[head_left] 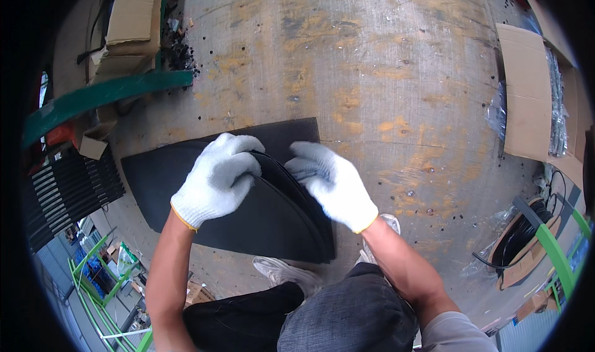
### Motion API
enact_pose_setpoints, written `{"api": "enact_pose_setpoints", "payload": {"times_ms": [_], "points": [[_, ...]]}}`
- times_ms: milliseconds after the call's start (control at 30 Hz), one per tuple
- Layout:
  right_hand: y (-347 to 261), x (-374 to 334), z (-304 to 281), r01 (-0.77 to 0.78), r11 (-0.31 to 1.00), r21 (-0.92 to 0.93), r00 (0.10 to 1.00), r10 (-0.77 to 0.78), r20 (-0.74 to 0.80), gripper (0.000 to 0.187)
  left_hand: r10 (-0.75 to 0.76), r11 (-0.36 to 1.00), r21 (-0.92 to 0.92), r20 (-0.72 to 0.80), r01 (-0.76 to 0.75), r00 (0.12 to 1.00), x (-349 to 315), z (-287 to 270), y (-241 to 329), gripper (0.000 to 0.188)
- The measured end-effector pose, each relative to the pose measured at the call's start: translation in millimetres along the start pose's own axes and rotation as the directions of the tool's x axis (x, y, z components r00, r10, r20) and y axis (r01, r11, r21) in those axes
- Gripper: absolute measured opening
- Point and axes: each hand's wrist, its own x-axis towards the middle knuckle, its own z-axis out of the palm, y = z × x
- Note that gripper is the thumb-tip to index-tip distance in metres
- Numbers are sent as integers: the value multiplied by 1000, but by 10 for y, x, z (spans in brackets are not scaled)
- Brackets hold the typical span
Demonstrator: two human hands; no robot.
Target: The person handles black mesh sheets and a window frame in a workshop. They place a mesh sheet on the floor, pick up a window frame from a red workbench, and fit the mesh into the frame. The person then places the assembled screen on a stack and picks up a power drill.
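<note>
A stack of thin, dark black sheets [248, 222] lies on the worn surface in front of my shoes, with several of its layers bent upward in a curve. My left hand [217, 180], in a white knit glove with a yellow cuff edge, is closed on the raised edge of the upper sheets. Just to the right, my gloved right hand [334, 184] has its fingers loosely stretched toward the lifted layers. Its fingertips are at the sheets' edges; whether they press on them is hard to see. One bottom sheet stays flat behind both hands.
Green metal bar [111, 92] and cardboard box [133, 17] stand at the left, above a bundle of black ribbed strips [68, 194]. On the right are an open carton [527, 92] of plastic-wrapped parts and a reel of black cable [520, 240] beside a green frame [555, 259].
</note>
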Motion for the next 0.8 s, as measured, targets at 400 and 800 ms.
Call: {"api": "enact_pose_setpoints", "payload": {"times_ms": [400,800], "points": [[251,207,-160,-131,796,-591,972,-15,-236,57,-3,999,41,-28,5,1000,-36,34,16,16],[-50,48,-11,-48,925,-377,990,-6,-142,38,-2,999,48,-22,3,1000,-16,25,24,15]]}}
